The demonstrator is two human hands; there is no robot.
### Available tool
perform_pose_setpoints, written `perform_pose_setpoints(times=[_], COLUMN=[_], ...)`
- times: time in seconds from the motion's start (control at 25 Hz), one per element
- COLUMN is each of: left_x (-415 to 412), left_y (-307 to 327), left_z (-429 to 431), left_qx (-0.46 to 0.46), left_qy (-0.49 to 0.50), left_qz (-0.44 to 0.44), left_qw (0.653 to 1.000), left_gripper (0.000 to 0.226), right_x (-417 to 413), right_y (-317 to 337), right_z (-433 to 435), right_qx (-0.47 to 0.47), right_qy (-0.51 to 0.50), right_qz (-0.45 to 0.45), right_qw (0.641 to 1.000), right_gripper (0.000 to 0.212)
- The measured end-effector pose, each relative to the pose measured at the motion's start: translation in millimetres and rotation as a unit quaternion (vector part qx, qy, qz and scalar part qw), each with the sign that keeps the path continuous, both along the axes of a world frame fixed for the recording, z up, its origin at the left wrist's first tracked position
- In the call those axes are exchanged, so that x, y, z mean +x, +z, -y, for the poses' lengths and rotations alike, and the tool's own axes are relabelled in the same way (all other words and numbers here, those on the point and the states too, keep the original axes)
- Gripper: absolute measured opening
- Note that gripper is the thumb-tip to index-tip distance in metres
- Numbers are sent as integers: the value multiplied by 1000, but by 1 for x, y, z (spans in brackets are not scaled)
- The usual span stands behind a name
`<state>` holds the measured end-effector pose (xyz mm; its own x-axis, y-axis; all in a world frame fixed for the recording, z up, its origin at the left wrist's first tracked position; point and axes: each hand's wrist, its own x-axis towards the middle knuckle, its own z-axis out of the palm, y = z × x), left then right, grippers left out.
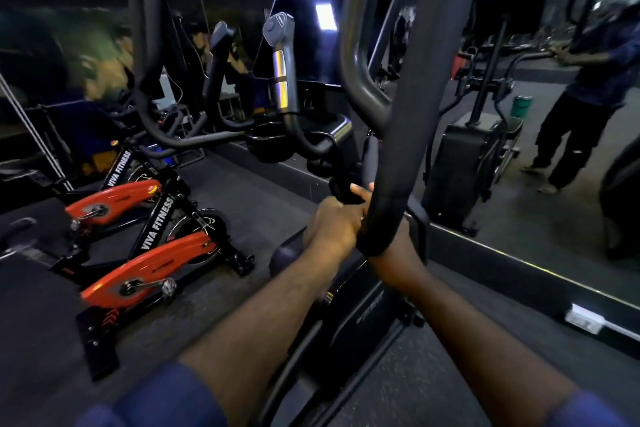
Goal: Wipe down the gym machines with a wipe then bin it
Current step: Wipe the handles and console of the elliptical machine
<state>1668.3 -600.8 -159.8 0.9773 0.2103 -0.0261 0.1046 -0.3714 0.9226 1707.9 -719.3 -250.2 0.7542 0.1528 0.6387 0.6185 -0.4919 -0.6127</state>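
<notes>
A dark elliptical machine [356,326] stands in front of me, its thick black handlebar [408,121] rising through the middle of the view. My left hand [330,224] is curled against the lower end of that handlebar, knuckles up. My right hand [394,248] reaches in from the right and is mostly hidden behind the bar. One fingertip shows on the bar's left side, just above my left hand. No wipe is visible; it may be hidden inside a hand. The console screen [311,21] and a grey grip [282,55] sit higher up.
Two red-and-black spin bikes [152,263] stand on the dark floor to the left. A wall mirror [540,156] on the right reflects a standing person, a machine and a green container. A cup holder [266,146] juts from the console.
</notes>
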Motion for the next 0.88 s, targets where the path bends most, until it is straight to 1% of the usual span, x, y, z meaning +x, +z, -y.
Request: perform_pose_setpoints(times=[0.04, 0.12, 0.16, 0.2, 0.24, 0.28, 0.32, 0.4, 0.48, 0.56, 0.6, 0.64, 0.68, 0.76, 0.8, 0.84, 0.88], left_x=[-3, -12, -17, -26, -36, -44, -50, -54, -51, -48, -46, -47, -46, -46, -45, -46, -48], left_y=[-1, 1, 1, 6, 13, 20, 26, 34, 39, 39, 34, 29, 21, 6, 2, 2, 5], left_z=[-2, -4, -4, -5, -5, -5, -4, -8, -14, -35, -49, -61, -74, -103, -118, -133, -147], left_qx=[-1, -15, -29, -61, -112, -158, -176, -143, -63, 15, 27, 19, -1, -62, -81, -86, -85], left_qy=[-7, -40, -72, -125, -192, -255, -294, -334, -359, -379, -378, -367, -348, -315, -308, -305, -309], left_qz=[31, 131, 177, 213, 222, 203, 176, 134, 120, 137, 151, 165, 171, 146, 123, 102, 75], left_qw=[999, 990, 981, 967, 949, 932, 923, 922, 923, 915, 913, 915, 922, 936, 940, 943, 944], left_gripper=[31, 38, 44, 48, 51, 55, 59, 52, 48, 45, 42, 36, 27, 9, 8, 13, 20], right_x=[-5, -21, -32, -40, -54, -66, -80, -105, -127, -147, -157, -168, -177, -189, -192, -193, -192], right_y=[-2, -10, -8, -8, -2, 5, 14, 29, 34, 33, 33, 35, 37, 43, 50, 57, 62], right_z=[-2, -8, -13, -18, -25, -30, -38, -52, -62, -72, -79, -86, -94, -112, -122, -132, -139], right_qx=[27, 76, 107, 136, 167, 204, 257, 382, 465, 520, 537, 543, 532, 480, 452, 425, 403], right_qy=[3, -38, -51, -59, -67, -80, -83, -67, -34, -22, -26, -28, -29, -24, -12, -1, 11], right_qz=[-4, -49, -80, -109, -135, -163, -192, -228, -242, -260, -276, -293, -309, -329, -331, -331, -325], right_qw=[1000, 995, 990, 983, 974, 962, 943, 893, 851, 813, 797, 787, 788, 813, 828, 842, 855], right_gripper=[52, 37, 30, 27, 27, 30, 35, 47, 55, 49, 47, 45, 40, 33, 37, 49, 65])
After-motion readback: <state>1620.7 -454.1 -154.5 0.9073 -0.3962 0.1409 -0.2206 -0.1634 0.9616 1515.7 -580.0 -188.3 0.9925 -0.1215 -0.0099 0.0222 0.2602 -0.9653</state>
